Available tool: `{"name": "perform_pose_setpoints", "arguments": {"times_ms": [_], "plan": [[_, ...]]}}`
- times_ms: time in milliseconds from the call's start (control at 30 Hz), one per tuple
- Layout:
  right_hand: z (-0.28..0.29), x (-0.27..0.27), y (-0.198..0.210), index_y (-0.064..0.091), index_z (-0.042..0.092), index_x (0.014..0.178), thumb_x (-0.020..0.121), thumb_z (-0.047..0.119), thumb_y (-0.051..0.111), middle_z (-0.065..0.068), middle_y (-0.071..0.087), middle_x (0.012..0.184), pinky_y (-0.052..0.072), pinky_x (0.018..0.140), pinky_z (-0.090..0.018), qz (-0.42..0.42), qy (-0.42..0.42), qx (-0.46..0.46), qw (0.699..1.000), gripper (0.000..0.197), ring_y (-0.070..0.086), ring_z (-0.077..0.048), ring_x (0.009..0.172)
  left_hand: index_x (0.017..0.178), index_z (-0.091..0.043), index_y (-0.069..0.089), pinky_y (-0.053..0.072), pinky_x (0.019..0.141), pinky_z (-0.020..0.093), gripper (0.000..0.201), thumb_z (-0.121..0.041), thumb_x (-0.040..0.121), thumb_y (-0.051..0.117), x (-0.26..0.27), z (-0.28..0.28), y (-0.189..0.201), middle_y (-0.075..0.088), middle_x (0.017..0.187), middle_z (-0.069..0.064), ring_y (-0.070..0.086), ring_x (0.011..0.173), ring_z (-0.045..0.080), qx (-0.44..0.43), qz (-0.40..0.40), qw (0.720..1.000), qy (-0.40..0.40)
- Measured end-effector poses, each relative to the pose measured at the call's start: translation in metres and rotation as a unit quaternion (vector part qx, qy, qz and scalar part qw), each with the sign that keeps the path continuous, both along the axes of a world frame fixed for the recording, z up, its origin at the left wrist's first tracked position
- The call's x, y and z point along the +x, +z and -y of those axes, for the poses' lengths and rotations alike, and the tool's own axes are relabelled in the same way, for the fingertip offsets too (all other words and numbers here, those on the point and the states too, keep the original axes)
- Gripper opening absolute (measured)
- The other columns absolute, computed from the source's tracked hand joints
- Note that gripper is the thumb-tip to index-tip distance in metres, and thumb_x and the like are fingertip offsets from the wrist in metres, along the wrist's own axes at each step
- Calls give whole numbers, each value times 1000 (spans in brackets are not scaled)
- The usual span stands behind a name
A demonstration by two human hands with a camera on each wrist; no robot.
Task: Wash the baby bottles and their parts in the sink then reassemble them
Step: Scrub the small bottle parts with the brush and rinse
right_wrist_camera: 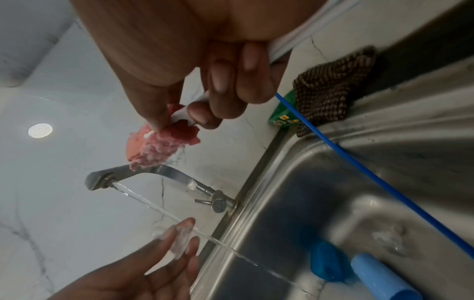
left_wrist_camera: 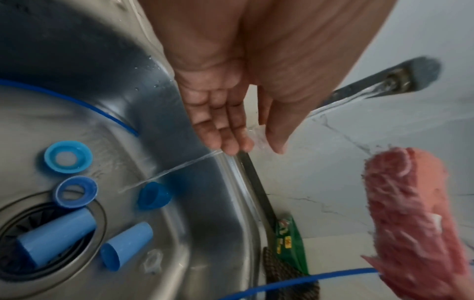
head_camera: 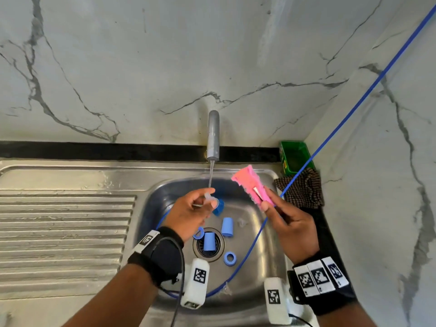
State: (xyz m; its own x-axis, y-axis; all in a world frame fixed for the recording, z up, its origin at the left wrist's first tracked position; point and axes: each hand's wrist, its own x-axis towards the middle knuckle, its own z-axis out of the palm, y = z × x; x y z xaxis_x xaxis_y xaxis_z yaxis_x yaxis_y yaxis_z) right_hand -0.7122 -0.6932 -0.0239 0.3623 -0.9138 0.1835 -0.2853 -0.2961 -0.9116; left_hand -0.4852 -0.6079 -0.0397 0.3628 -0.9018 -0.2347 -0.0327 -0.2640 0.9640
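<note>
I see a clear teat [head_camera: 210, 198] pinched between the thumb and fingertips of my left hand [head_camera: 191, 214], right under the thin stream of water [head_camera: 211, 173] from the tap [head_camera: 213, 135]. My right hand [head_camera: 291, 228] is just beside it, its grip closed around the white handle of a pink brush [head_camera: 251, 184] that points up over the sink [head_camera: 264, 234]. Down in the sink lie blue caps [head_camera: 227, 227], one across the drain [head_camera: 209, 244], and blue rings [head_camera: 230, 258]. A blue cord [head_camera: 250, 247] runs through the sink. A checked cloth [head_camera: 304, 188] and a green box [head_camera: 295, 155] sit on the counter [head_camera: 325, 232] by the corner.
</note>
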Motion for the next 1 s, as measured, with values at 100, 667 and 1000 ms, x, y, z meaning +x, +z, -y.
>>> {"name": "perform_pose_setpoints", "arguments": {"times_ms": [100, 667, 1000], "plan": [[4, 5, -12, 63, 62, 118, 85, 54, 64, -1, 73, 106, 47, 80, -18, -18, -9, 34, 999, 34, 73, -17, 90, 107, -30, 76, 57, 78, 24, 18, -25, 90, 75, 10, 24, -14, 76, 101, -2, 67, 89, 12, 4, 23, 999, 22], [37, 24, -66, 59, 56, 129, 95, 45, 62, -28, 68, 92, 42, 72, -25, -40, 23, 120, 992, 35, 62, -36, 71, 115, -8, 70, 53, 69, 20, 23, 0, 99, 55, 26, 66, -58, 77, 101, 4, 73, 90, 16, 11, 9, 999, 39], [33, 30, -41, 64, 44, 128, 96, 32, 65, -3, 45, 57, 32, 52, -17, -19, 8, 111, 994, 34, 29, -7, 54, 74, -15, 70, 56, 64, 24, 28, -37, 73, 87, 27, 59, -32, 73, 71, -1, 68, 67, 16, 13, 111, 992, 51]]}}
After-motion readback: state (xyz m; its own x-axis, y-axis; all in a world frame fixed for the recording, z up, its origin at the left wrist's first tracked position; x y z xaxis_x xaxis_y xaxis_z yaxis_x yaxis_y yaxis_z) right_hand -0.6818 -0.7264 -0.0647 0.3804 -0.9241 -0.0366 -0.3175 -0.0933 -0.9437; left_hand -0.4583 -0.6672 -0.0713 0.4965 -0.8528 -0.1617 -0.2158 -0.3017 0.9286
